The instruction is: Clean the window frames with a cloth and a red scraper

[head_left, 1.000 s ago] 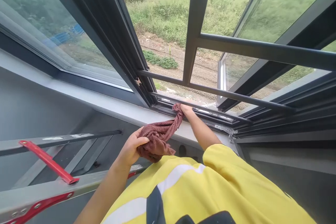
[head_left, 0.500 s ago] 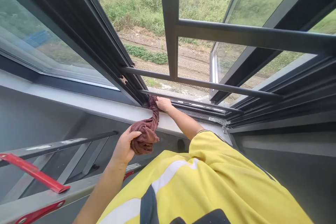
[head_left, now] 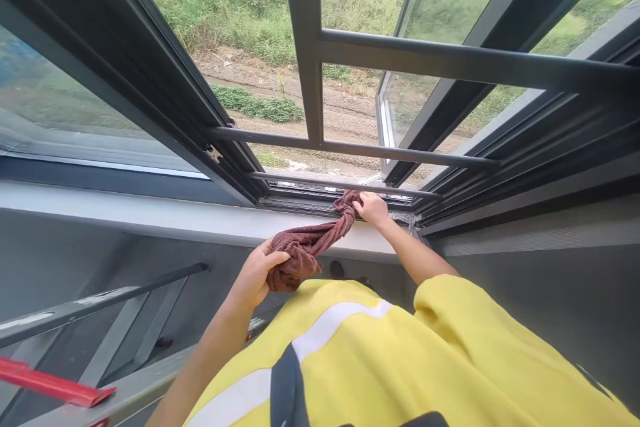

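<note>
Your left hand (head_left: 255, 273) grips the bunched end of the brown cloth (head_left: 297, 250) just inside the sill's (head_left: 200, 217) inner edge; your right hand (head_left: 373, 207) pinches the twisted end over the lower window track (head_left: 295, 203), toward its right corner. Best leave slack between them and press evenly into the grooves.

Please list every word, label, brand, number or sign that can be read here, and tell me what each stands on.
No text can be read in this view.
The brown cloth and yellow shirt show no lettering.
Pale patches on the metal ladder are too blurred to tell whether they are labels or wear.
</note>
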Tool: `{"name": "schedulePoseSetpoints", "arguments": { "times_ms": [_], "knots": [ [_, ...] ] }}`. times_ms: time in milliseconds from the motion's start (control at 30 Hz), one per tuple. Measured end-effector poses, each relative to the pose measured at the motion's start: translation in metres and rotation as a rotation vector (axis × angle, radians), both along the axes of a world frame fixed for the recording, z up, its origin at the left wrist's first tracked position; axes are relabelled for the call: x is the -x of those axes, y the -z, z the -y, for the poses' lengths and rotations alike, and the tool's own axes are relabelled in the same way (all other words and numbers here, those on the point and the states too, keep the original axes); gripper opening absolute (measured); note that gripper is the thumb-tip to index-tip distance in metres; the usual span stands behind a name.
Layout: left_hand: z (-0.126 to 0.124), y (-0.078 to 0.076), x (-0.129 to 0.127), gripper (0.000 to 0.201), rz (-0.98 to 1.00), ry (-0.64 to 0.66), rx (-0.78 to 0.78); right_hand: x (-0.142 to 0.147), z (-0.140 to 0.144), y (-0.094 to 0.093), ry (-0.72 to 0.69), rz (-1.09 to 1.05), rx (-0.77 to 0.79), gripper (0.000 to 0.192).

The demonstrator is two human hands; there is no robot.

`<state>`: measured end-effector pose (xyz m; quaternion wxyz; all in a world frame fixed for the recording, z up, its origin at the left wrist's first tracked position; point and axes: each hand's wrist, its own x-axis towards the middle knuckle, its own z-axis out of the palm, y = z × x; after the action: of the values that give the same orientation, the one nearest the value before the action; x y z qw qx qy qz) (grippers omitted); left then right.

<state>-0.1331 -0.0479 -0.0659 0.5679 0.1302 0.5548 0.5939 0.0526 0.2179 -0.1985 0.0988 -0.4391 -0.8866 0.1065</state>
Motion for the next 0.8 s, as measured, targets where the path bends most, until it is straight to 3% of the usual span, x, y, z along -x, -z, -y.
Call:
{"name": "schedulePoseSetpoints", "arguments": {
  "times_ms": [133,233,333,433,667,733,800],
  "knots": [
    [0.011,0.001,0.005,0.044,0.003,-0.017,0.018,0.076,0.031,0.008,0.017,-0.03,-0.034,0.037],
    [0.014,0.003,0.011,0.044,-0.022,-0.088,0.06,0.143,0.048,0.011,-0.12,-0.03,0.018,0.031],
    [0.009,0.001,0.014,0.045,-0.05,-0.171,0.109,0.168,0.045,0.007,-0.268,-0.025,0.071,0.026],
    [-0.001,-0.004,0.014,0.046,-0.062,-0.17,0.118,0.139,0.03,0.005,-0.305,-0.023,0.073,0.025],
    [-0.022,-0.016,-0.009,0.048,-0.024,0.087,0.032,-0.004,-0.004,0.002,-0.149,-0.009,-0.044,0.027],
    [-0.024,-0.017,-0.014,0.049,-0.008,0.163,0.006,-0.025,-0.008,-0.001,-0.062,0.034,-0.058,0.026],
    [-0.022,-0.018,-0.015,0.048,0.008,0.203,-0.022,-0.021,-0.007,-0.002,0.016,0.095,-0.056,0.025]
  ]
}}
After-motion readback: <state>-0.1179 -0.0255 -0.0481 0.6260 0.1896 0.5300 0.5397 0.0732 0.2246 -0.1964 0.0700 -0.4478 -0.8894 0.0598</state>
